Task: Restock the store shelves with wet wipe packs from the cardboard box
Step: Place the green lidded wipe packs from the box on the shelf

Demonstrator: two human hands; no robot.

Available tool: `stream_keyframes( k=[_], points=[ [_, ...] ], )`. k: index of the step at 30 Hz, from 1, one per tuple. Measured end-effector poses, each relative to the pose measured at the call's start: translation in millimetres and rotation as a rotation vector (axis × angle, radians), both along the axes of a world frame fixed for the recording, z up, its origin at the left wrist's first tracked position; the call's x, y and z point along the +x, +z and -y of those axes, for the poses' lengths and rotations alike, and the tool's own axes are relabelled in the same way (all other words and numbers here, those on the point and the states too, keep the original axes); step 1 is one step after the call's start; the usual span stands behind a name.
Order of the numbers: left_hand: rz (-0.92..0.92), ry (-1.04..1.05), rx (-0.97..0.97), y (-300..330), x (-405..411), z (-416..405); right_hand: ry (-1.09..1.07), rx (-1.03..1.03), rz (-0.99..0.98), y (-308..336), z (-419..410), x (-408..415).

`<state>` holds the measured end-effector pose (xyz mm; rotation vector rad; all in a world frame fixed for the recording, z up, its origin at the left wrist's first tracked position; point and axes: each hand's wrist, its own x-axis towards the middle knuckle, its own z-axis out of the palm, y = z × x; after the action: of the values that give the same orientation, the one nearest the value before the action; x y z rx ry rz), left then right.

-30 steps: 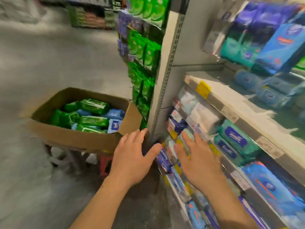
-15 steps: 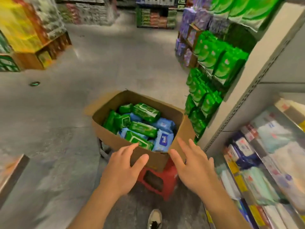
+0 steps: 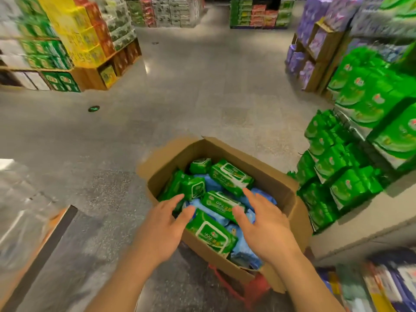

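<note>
Grey speckled floor (image 3: pixel 202 91) across most of the view, glossy in patches, a small dark green mark on it at left. Stacked yellow, red and green cartons (image 3: pixel 74 37) on wooden pallets at far left; purple packs (image 3: pixel 315 41) on wooden racks at far right. Store shelves (image 3: pixel 371 113) along the right edge, crowded with green packs, blurred; a lower shelf at bottom right with blue and white packs, also blurred.

Open cardboard box (image 3: pixel 279 183) at centre, flaps spread, perched on a red stool (image 3: pixel 254 287) of which only a corner and a leg show. Inside: green wet wipe packs (image 3: pixel 231 176) lying flat and tilted at odd angles over blue packs (image 3: pixel 245 248). One green pack with a white label (image 3: pixel 211 235) leaning against the near wall, between the two hands; another just behind it at mid-box.

Both forearms bare, reaching forward and down from the bottom edge, converging over the near side of the box. Left hand (image 3: pixel 162 230) palm down over the near-left corner of the box, fingers loosely spread and slightly bent, fingertips (image 3: pixel 177 198) above a green pack at the left wall, thumb pointing toward the labelled pack; nothing gripped. Right hand (image 3: pixel 267 230) palm down over the near-right part, fingers spread and a little curved, thumb angled inward next to the mid-box green pack; nothing gripped either. Contact with the packs beneath: cannot tell.
</note>
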<state>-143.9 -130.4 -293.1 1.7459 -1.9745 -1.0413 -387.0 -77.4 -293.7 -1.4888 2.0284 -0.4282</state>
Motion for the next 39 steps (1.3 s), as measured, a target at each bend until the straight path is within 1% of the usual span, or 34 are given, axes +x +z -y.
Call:
stream_keyframes(
  k=[3,7,15,19,22,25,30,36,39],
  points=[
    [-0.009,0.044,0.034,-12,12,32,0.037,0.009,-0.009,-9,34,6],
    [-0.107,0.070,0.087,-34,26,84,0.059,0.000,-0.074,-26,80,20],
    [-0.181,-0.006,0.251,-79,41,194,0.168,0.116,-0.146,-67,177,55],
    [-0.163,-0.007,0.289,-104,46,230,0.138,0.130,-0.069,-100,217,71],
    [-0.140,-0.007,0.306,-124,48,246,0.148,0.178,-0.036,-126,241,74],
    [-0.182,0.038,0.345,-141,50,256,0.199,0.223,-0.067,-157,266,75],
    [-0.262,0.080,0.430,-169,49,257,0.379,0.233,-0.189,-219,294,80],
    [-0.224,0.104,0.444,-182,54,264,0.537,0.244,-0.220,-271,317,96],
    [-0.237,0.125,0.474,-186,58,268,0.550,0.178,-0.358,-283,319,94]
  ],
)
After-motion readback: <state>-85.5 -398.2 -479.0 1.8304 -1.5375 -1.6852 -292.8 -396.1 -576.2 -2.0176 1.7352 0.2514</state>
